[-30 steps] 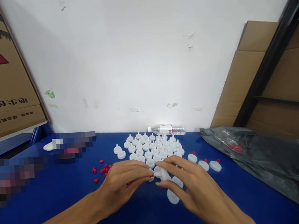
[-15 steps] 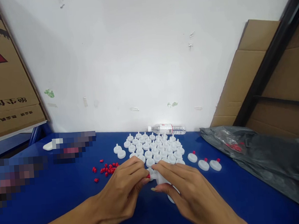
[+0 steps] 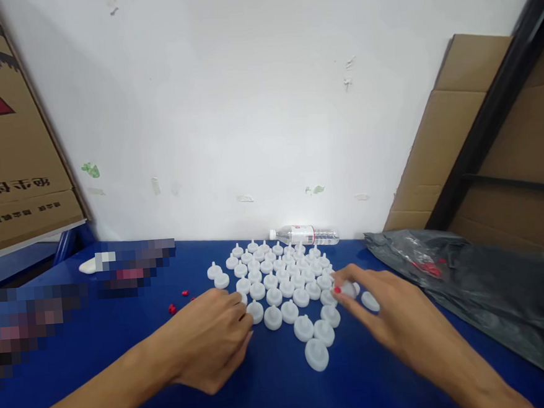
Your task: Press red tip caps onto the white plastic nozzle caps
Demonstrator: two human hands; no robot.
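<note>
One blue table (image 3: pixel 276 396): back edge meets the wall (image 3: pixel 246 106), working room front and centre.
Cardboard box (image 3: pixel 25 140): dark characters (image 3: pixel 17 186), can't read 'em.
Right hand (image 3: pixel 390 301): pinching a white lid (image 3: pixel 349 290) with red tip (image 3: pixel 337 290), beside the lid cluster (image 3: pixel 286 288).
Left hand (image 3: pixel 209 339): curled near red caps (image 3: pixel 172 309), can't tell if it's gripping any.
Bottle (image 3: pixel 326 235): lying flat, label (image 3: pixel 303 235) unreadable.

Bare hands (image 3: pixel 211 340) — wrists (image 3: pixel 171 358), forearms (image 3: pixel 121 383) uncovered

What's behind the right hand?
Past the held white cap, within the right hand's grip, part of another white cap shows. The rest, and anything directly behind the hand, is covered.
</note>
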